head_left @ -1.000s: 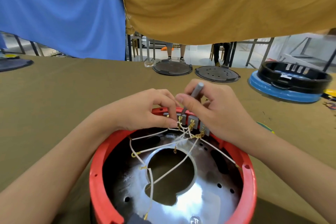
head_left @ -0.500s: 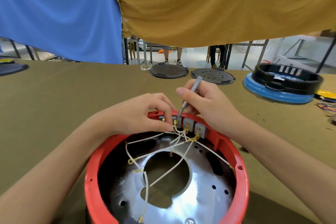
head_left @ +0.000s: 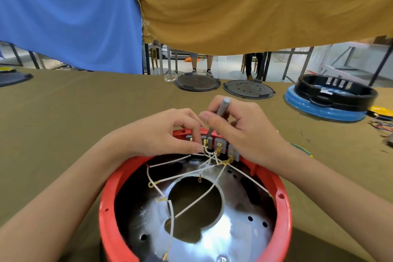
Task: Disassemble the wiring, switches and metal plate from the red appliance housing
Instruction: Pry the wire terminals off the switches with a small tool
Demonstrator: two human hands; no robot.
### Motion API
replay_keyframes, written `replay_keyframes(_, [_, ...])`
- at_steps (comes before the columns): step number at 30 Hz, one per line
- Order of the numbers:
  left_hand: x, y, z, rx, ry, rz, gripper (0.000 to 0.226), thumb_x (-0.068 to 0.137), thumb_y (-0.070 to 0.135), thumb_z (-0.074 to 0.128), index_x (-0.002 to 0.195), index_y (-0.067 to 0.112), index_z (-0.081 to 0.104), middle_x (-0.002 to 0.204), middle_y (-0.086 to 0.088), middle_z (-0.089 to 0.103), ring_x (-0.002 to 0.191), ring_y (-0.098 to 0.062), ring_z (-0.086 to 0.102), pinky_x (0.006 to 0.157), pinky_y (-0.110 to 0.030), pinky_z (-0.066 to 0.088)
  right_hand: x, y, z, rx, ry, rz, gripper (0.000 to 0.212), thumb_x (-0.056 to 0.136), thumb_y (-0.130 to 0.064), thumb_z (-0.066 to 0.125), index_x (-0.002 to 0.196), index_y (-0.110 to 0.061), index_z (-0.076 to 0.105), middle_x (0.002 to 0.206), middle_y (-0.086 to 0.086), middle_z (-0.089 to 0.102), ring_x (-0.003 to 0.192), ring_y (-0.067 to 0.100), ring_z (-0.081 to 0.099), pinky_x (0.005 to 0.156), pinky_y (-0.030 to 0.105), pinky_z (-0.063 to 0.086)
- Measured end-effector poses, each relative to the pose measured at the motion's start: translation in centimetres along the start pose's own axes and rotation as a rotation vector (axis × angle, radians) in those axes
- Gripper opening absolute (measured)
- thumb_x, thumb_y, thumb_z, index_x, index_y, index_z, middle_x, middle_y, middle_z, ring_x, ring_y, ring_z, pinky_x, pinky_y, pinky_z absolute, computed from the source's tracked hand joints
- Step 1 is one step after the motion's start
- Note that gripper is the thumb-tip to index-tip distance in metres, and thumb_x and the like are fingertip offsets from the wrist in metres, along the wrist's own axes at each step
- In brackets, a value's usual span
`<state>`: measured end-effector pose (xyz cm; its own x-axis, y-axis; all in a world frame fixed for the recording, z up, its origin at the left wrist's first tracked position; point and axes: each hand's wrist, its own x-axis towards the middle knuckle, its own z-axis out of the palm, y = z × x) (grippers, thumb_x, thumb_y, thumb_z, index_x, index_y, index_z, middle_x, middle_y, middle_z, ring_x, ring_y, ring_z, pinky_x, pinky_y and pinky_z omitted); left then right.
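Head view — right hand (head_left: 244,134) grip pinches screwdriver (head_left: 217,119), tip down-left at switches (head_left: 212,144) — left hand (head_left: 165,134) pinching wire (head_left: 170,160).

Both forearms (head_left: 70,187) bare, no sleeves; short fingernails on fingers (head_left: 205,116).

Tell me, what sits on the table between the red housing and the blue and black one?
In the head view, only the person's right hand and forearm cross that stretch; beyond them the olive table cloth between the red housing and the blue and black one lies bare.
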<state>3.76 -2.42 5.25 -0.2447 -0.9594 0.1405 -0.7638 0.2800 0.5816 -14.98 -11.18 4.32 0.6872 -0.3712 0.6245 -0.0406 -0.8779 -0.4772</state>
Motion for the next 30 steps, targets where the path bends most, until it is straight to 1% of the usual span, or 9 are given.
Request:
replay_keyframes(4, [0.0,-0.3,0.0,0.009,0.002,-0.015,0.009,0.085,0.036,0.076,0.077,0.037,0.071,0.115,0.023,0.056,0.117,0.0,0.053,0.109,-0.035,0.035,0.0,0.3,-0.1,0.049,0.057,0.046,0.025,0.098,-0.036,0.057,0.079,-0.02,0.058,0.067,0.002,0.058,0.063,0.019,0.056,0.06,0.039,0.046])
replay_keyframes(11, [-0.1,-0.3,0.1,0.013,0.012,-0.04,0.007,0.085,0.033,0.076,0.079,0.032,0.072,0.116,0.022,0.057,0.111,0.006,0.055,0.101,-0.02,0.034,0.0,0.5,0.0,0.085,0.074,0.067,0.025,0.098,-0.036,0.058,0.08,-0.019,0.06,0.07,0.004,0.058,0.066,0.024,0.058,0.063,0.049,0.049])
replay_keyframes(13, [-0.2,-0.2,0.0,0.003,0.01,-0.043,0.008,0.085,0.033,0.076,0.078,0.033,0.072,0.116,0.022,0.057,0.111,0.004,0.055,0.103,-0.023,0.035,0.0,0.5,0.0,0.062,0.068,0.049,0.024,0.097,-0.038,0.057,0.08,-0.021,0.059,0.069,0.003,0.058,0.064,0.021,0.058,0.062,0.045,0.049])
replay_keyframes(16, [-0.1,0.1,0.1,-0.006,0.005,-0.015,0.011,0.085,0.03,0.077,0.077,0.035,0.072,0.113,0.019,0.056,0.11,0.0,0.056,0.107,-0.033,0.037,0.0,0.2,0.0,0.032,0.021,0.013,0.024,0.097,-0.041,0.055,0.08,-0.024,0.059,0.067,0.0,0.056,0.061,0.019,0.054,0.054,0.036,0.046])
replay_keyframes(18, [0.0,0.2,0.1,-0.004,0.008,-0.008,0.011,0.085,0.03,0.077,0.077,0.035,0.071,0.113,0.017,0.056,0.111,-0.002,0.055,0.108,-0.037,0.037,0.1,0.1,-0.1,0.047,-0.001,0.017,0.025,0.097,-0.041,0.055,0.079,-0.024,0.058,0.067,0.001,0.056,0.061,0.019,0.053,0.054,0.037,0.046])
replay_keyframes(20, [0.0,0.2,0.1,-0.002,0.009,-0.022,0.01,0.085,0.031,0.076,0.076,0.035,0.072,0.116,0.017,0.056,0.114,-0.002,0.055,0.11,-0.037,0.036,0.4,0.4,-0.2,0.085,-0.008,0.054,0.026,0.098,-0.036,0.057,0.079,-0.019,0.059,0.067,0.006,0.058,0.062,0.024,0.055,0.06,0.042,0.047])
replay_keyframes(23, [-0.1,0.0,0.1,-0.004,0.004,-0.039,0.012,0.085,0.033,0.076,0.075,0.036,0.071,0.117,0.021,0.056,0.113,0.004,0.054,0.109,-0.032,0.036,0.6,0.9,-0.4,0.244,0.005,0.168,0.026,0.098,-0.028,0.06,0.083,-0.006,0.06,0.072,0.02,0.059,0.067,0.038,0.057,0.066,0.049,0.049])
replay_keyframes(27, [-0.1,0.0,0.0,-0.002,-0.005,-0.04,0.01,0.085,0.035,0.076,0.076,0.034,0.071,0.116,0.024,0.056,0.112,0.006,0.055,0.105,-0.028,0.037,0.0,1.1,-0.1,0.269,0.065,0.166,0.026,0.097,-0.029,0.059,0.085,-0.006,0.061,0.072,0.016,0.059,0.066,0.034,0.059,0.064,0.045,0.05])
replay_keyframes(30, [-0.1,0.0,0.0,0.001,-0.008,-0.05,0.009,0.085,0.037,0.075,0.077,0.034,0.071,0.116,0.025,0.055,0.114,0.006,0.053,0.108,-0.032,0.036,-0.1,1.0,-0.1,0.215,0.053,0.139,0.024,0.097,-0.031,0.059,0.084,-0.01,0.062,0.071,0.01,0.06,0.066,0.028,0.061,0.063,0.041,0.052])
